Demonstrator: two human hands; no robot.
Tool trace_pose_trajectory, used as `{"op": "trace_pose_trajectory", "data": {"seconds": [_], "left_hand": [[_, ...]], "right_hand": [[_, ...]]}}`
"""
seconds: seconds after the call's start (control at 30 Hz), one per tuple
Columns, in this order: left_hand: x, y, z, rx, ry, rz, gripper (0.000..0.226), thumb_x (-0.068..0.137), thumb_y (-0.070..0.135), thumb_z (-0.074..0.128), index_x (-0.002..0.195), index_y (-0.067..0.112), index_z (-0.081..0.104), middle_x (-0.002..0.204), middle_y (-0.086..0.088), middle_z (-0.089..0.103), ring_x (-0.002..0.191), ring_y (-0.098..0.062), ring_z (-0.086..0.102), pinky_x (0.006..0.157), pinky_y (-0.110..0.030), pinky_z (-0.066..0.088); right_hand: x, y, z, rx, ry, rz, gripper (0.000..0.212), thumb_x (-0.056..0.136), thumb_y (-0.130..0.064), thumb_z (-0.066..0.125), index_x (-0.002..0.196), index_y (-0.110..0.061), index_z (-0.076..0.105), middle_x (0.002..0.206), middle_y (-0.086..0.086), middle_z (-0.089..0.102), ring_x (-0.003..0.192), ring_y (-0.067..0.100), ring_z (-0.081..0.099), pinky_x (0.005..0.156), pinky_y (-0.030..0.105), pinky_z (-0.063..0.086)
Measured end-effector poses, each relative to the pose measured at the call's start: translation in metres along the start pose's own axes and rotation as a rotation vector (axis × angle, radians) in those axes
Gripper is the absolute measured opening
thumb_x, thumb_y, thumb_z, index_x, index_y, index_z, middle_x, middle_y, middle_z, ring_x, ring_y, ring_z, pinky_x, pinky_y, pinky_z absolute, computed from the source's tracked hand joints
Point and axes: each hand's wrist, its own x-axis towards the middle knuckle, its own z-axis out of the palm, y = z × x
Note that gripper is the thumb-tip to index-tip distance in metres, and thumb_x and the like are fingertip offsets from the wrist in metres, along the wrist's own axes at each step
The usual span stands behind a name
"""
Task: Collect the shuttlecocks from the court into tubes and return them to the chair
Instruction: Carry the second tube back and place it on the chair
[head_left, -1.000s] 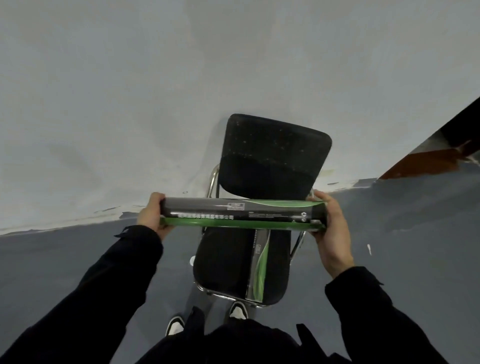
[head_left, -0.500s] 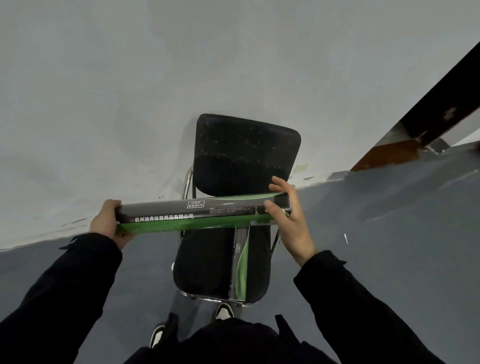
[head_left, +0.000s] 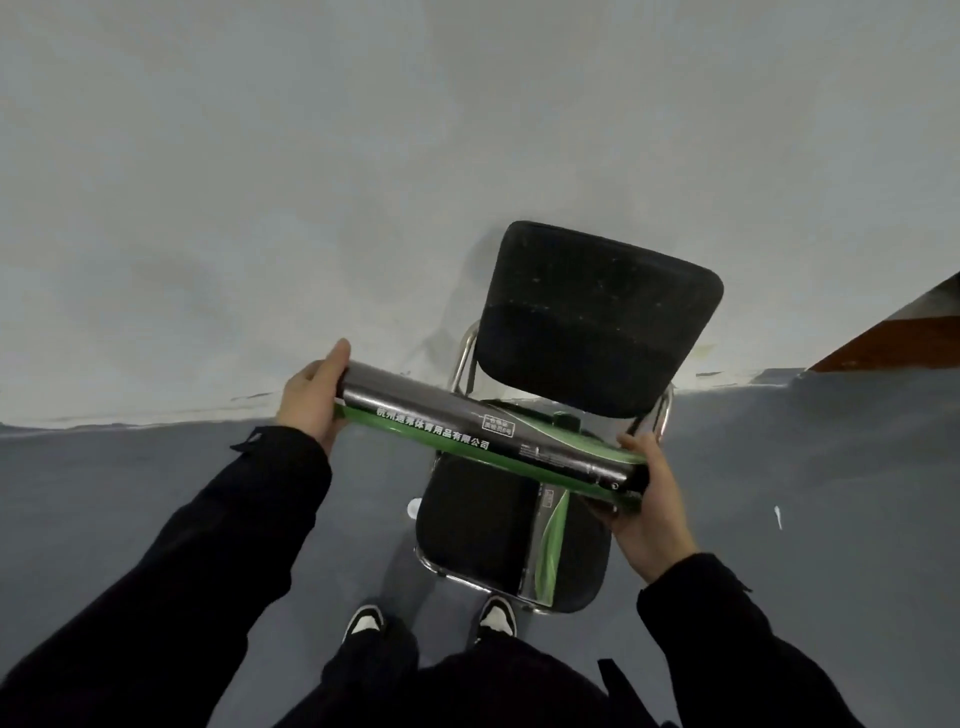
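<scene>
Two hands on one tube (head_left: 488, 441) at mid-frame, held slanted above the chair (head_left: 483, 519): left hand (head_left: 311, 402) cups one end, right hand (head_left: 647, 512) curls round the other. Probably light, stiff, slick cardboard (end grips suit it). Another tube (head_left: 545, 545) lies on the seat.

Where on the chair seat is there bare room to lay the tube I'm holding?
The seat is bare left of the tube lying on it; only a narrow strip lies right of it. The held tube crosses above the seat's back edge.
</scene>
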Motion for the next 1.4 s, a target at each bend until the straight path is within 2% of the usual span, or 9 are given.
{"op": "trace_pose_trajectory", "data": {"seconds": [0.13, 0.23, 0.4, 0.53, 0.63, 0.77, 1.03, 1.23, 1.4], "left_hand": [[0.024, 0.003, -0.017, 0.078, 0.057, 0.01, 0.03, 0.074, 0.049, 0.077, 0.08, 0.02, 0.07, 0.073, 0.003, 0.062, 0.078, -0.021, 0.06, 0.077, -0.039, 0.05], [0.042, -0.003, -0.033, 0.074, 0.016, -0.016, 0.022, 0.089, 0.038, 0.072, 0.079, 0.019, 0.069, 0.073, 0.003, 0.059, 0.077, -0.021, 0.057, 0.075, -0.037, 0.048], [0.086, -0.008, -0.075, -0.33, -0.224, -0.342, 0.035, 0.104, 0.026, 0.044, 0.107, 0.002, 0.069, 0.109, -0.017, 0.068, 0.103, -0.029, 0.066, 0.092, -0.039, 0.053], [0.103, -0.006, -0.097, -0.336, -0.427, -0.417, 0.026, 0.092, 0.012, 0.06, 0.116, 0.004, 0.066, 0.113, -0.016, 0.07, 0.104, -0.026, 0.07, 0.101, -0.041, 0.053], [0.117, -0.01, -0.106, -0.302, -0.397, -0.458, 0.026, 0.101, 0.003, 0.055, 0.125, -0.001, 0.064, 0.116, -0.019, 0.069, 0.111, -0.03, 0.066, 0.105, -0.044, 0.053], [0.12, -0.023, -0.108, -0.369, -0.407, -0.532, 0.039, 0.102, 0.007, 0.058, 0.141, -0.001, 0.057, 0.116, -0.015, 0.071, 0.108, -0.027, 0.069, 0.093, -0.041, 0.06], [0.096, -0.046, -0.087, -0.597, -0.454, -0.627, 0.027, 0.106, 0.018, 0.047, 0.111, 0.02, 0.073, 0.111, -0.008, 0.072, 0.109, -0.026, 0.067, 0.103, -0.047, 0.052], [0.084, -0.068, -0.072, -0.646, -0.393, -0.664, 0.03, 0.099, 0.012, 0.051, 0.085, 0.023, 0.075, 0.109, -0.008, 0.07, 0.101, -0.028, 0.067, 0.108, -0.052, 0.046], [0.088, -0.073, -0.067, -0.669, -0.405, -0.676, 0.026, 0.092, 0.01, 0.057, 0.085, 0.026, 0.075, 0.108, -0.008, 0.071, 0.103, -0.028, 0.065, 0.112, -0.053, 0.043]], "right_hand": [[0.008, 0.036, 0.016, -0.159, 0.085, 0.047, 0.044, 0.097, -0.056, 0.057, 0.123, -0.022, 0.064, 0.126, 0.012, 0.069, 0.115, 0.03, 0.066, 0.098, 0.054, 0.054], [0.01, 0.05, 0.03, -0.104, 0.12, 0.092, 0.05, 0.095, -0.057, 0.06, 0.128, -0.02, 0.062, 0.124, 0.013, 0.069, 0.113, 0.03, 0.067, 0.09, 0.049, 0.058], [0.0, 0.091, 0.059, 0.041, 0.26, 0.106, 0.06, 0.089, -0.052, 0.069, 0.136, -0.016, 0.061, 0.126, 0.014, 0.071, 0.099, 0.023, 0.07, 0.08, 0.039, 0.056], [-0.014, 0.123, 0.081, 0.151, 0.39, 0.11, 0.056, 0.087, -0.049, 0.071, 0.13, -0.015, 0.063, 0.111, 0.01, 0.07, 0.094, 0.022, 0.068, 0.072, 0.036, 0.056], [-0.028, 0.138, 0.094, 0.219, 0.435, 0.107, 0.037, 0.089, -0.045, 0.071, 0.116, -0.02, 0.062, 0.109, 0.008, 0.07, 0.099, 0.024, 0.068, 0.072, 0.037, 0.058], [-0.044, 0.151, 0.103, 0.263, 0.51, 0.103, 0.032, 0.092, -0.041, 0.068, 0.115, -0.019, 0.061, 0.112, 0.01, 0.07, 0.105, 0.028, 0.067, 0.079, 0.043, 0.057], [-0.046, 0.174, 0.091, 0.331, 0.541, 0.191, 0.022, 0.096, -0.037, 0.063, 0.106, -0.017, 0.063, 0.109, 0.014, 0.071, 0.094, 0.03, 0.07, 0.059, 0.039, 0.063], [-0.039, 0.174, 0.07, 0.302, 0.566, 0.195, 0.019, 0.095, -0.036, 0.063, 0.102, -0.019, 0.064, 0.103, 0.012, 0.072, 0.095, 0.029, 0.07, 0.063, 0.041, 0.063], [-0.04, 0.186, 0.081, 0.323, 0.598, 0.258, 0.015, 0.095, -0.033, 0.063, 0.09, -0.019, 0.065, 0.09, 0.009, 0.074, 0.088, 0.028, 0.071, 0.066, 0.041, 0.06]]}}
